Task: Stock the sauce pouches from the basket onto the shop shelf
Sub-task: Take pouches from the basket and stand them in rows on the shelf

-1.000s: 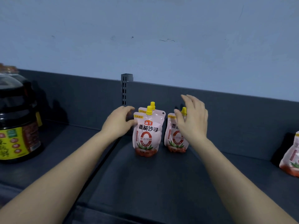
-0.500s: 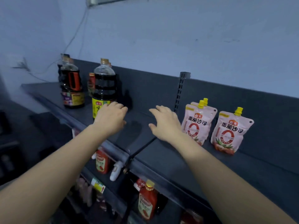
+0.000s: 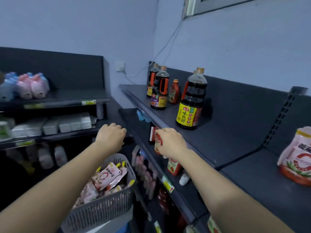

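Note:
A grey slotted basket (image 3: pixel 107 209) stands low in the middle, filled with several pink sauce pouches (image 3: pixel 107 177) with yellow caps. One pink pouch (image 3: pixel 299 158) stands on the dark top shelf (image 3: pixel 227 142) at the far right edge. My left hand (image 3: pixel 110 137) hangs in the air above the basket, fingers loosely curled, holding nothing. My right hand (image 3: pixel 170 143) hovers at the shelf's front edge, also loosely curled and empty, in front of red bottles on the shelf below.
Three dark soy sauce bottles (image 3: pixel 191 105) and a red ketchup bottle (image 3: pixel 174 92) stand on the top shelf to the left. Lower shelves hold red bottles (image 3: pixel 174 167). A second rack (image 3: pixel 55 98) on the left carries pink and blue bottles and white boxes.
The view has swung left and down from the shelved pouches to the basket. Both hands have drawn back from the shelf and now hang above and beside the basket.

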`<state>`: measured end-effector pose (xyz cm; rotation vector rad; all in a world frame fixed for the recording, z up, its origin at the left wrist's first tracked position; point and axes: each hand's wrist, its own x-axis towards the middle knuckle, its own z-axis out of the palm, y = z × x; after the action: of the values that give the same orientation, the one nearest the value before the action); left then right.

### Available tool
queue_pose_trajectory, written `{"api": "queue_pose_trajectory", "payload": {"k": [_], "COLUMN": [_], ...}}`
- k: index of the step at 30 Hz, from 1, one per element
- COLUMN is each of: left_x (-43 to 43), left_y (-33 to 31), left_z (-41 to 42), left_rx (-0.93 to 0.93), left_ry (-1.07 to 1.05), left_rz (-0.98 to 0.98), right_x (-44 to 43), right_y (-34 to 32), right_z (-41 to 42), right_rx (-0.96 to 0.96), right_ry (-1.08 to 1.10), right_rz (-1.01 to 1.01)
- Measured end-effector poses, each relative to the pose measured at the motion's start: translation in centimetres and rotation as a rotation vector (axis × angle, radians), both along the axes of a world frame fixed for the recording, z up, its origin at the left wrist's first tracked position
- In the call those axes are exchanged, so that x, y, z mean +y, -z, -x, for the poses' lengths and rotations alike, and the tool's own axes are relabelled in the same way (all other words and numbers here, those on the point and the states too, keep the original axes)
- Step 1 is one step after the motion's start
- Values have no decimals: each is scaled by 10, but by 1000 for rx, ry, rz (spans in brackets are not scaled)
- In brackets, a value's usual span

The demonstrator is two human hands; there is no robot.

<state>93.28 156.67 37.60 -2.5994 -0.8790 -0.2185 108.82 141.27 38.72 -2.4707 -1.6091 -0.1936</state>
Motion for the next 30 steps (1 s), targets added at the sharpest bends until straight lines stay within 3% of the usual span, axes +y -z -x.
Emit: {"api": "queue_pose_trajectory", "payload": {"k": [15, 30], "left_x": [114, 181], "left_y": [98, 233], "left_z": [117, 108], "left_rx": [123, 178], "left_ry": [-168, -385], "left_rz": [275, 585], "right_x": [151, 245], "right_y": [98, 217], "right_z": [95, 66], "right_rx": [178, 250], "right_ry": [-81, -176], "right_rz": [224, 494]}}
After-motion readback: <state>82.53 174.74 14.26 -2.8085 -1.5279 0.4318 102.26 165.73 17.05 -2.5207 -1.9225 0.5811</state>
